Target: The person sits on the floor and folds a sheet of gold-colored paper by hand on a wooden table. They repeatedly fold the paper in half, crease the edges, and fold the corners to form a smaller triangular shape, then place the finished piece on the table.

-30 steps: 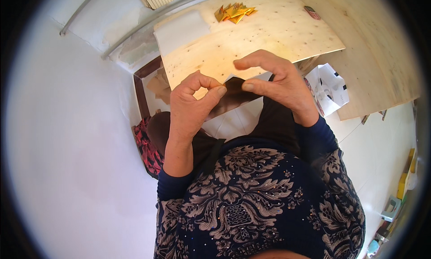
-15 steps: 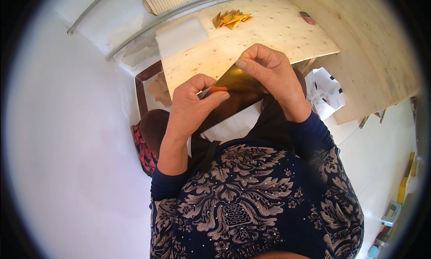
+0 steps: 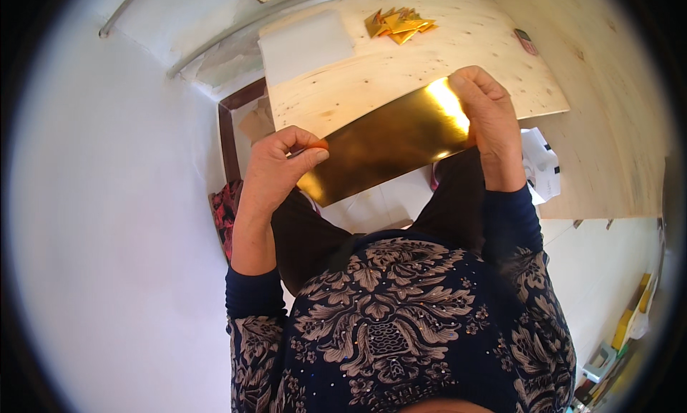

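Observation:
A shiny gold foil paper sheet [image 3: 390, 144] is stretched between my hands above my lap, in front of the table's near edge. My left hand [image 3: 279, 162] pinches its left end between thumb and fingers, and an orange patch of the sheet shows at the fingertips. At the upper right end, my right hand [image 3: 486, 109] grips the sheet with the thumb on top. Bright light reflects off the foil beside that hand. The fingers behind the sheet are partly hidden.
On the plywood table [image 3: 315, 101] lie a pile of folded gold papers [image 3: 401, 25], a pale flat sheet [image 3: 304, 48] and a small red phone [image 3: 526, 42]. A white bag [image 3: 540, 166] stands at the right below the table. A grey-handled object [image 3: 600, 363] is at the lower right.
My hands have moved apart, the right one to the right and the left one slightly left. The gold sheet is now spread out wide between them.

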A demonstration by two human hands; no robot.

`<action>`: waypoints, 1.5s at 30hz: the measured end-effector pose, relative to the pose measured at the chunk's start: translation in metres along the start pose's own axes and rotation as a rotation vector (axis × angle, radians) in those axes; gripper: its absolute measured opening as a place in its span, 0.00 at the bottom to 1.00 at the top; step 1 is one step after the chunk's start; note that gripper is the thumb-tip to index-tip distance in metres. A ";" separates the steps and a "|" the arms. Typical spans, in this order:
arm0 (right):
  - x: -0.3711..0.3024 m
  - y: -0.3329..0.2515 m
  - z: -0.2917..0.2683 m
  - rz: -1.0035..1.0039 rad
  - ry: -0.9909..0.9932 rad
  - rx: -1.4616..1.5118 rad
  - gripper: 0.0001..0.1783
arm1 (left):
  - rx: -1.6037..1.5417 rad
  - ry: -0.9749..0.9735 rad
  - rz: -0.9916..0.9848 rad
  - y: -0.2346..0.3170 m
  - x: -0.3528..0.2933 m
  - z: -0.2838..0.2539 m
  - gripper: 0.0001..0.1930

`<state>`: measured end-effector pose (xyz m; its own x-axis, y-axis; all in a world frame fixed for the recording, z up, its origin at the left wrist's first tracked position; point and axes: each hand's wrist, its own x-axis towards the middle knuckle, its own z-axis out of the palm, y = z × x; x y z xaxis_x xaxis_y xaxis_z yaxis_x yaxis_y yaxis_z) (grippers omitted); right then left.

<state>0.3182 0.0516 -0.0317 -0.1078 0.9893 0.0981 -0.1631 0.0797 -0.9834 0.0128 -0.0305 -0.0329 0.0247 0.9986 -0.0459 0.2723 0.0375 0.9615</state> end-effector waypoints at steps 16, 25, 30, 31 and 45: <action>0.076 0.056 0.024 -0.133 -0.060 -0.201 0.08 | 0.084 0.316 -0.080 -0.064 0.074 -0.062 0.04; 0.104 0.064 0.022 -0.679 -0.464 -0.623 0.04 | 0.437 0.444 0.415 -0.113 0.121 -0.082 0.09; 0.083 0.146 0.005 -0.743 -0.707 -0.826 0.06 | 0.652 0.174 0.334 -0.181 0.119 -0.065 0.10; 0.079 0.160 0.000 -0.704 -0.757 -0.862 0.07 | 0.642 0.102 0.323 -0.190 0.119 -0.062 0.09; 0.057 0.209 -0.020 -0.606 -0.797 -0.874 0.05 | 0.840 0.005 0.440 -0.133 0.131 0.015 0.11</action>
<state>0.2975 0.1266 -0.2349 -0.8327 0.4520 0.3199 0.2583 0.8281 -0.4976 -0.0054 0.0945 -0.1707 0.2862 0.9171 0.2774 0.8426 -0.3787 0.3829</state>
